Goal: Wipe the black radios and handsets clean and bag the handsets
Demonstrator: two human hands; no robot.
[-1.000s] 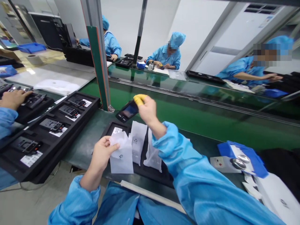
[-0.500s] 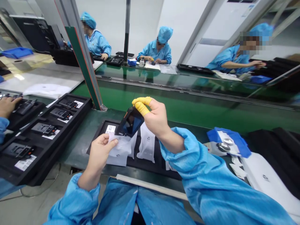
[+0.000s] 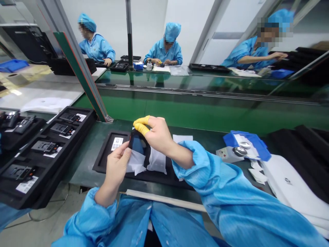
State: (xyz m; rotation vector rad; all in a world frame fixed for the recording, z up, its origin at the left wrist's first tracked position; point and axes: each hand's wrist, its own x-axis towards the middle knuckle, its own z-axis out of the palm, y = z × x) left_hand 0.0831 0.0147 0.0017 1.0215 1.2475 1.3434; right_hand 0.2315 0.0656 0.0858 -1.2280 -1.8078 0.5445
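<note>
My right hand [image 3: 159, 135], with yellow covers on its thumb and forefinger, pinches the top end of a black handheld device with a glossy screen [image 3: 138, 144]. The lower part of the device sits inside a whitish translucent bag [image 3: 136, 163]. My left hand [image 3: 118, 164] is closed on the bag at the device's left edge, thumb in front. Beneath both hands lies a black foam tray [image 3: 99, 164] with a printed white label [image 3: 117, 144] in its left compartment. Another filled white bag [image 3: 157, 161] rests in the tray, partly hidden by my right hand.
At left, a long black tray [image 3: 69, 151] holds several devices with labels. To the right are a blue bin [image 3: 260, 147], a small box with round metal dishes [image 3: 227, 154], a white foam stack [image 3: 285, 181] and black foam [image 3: 303, 147]. Co-workers sit across the green line [image 3: 180, 103].
The device has gone down deeper into the bag and stands more upright. My left hand has shifted up along its side. The neighbouring worker's hand at left has left the tray.
</note>
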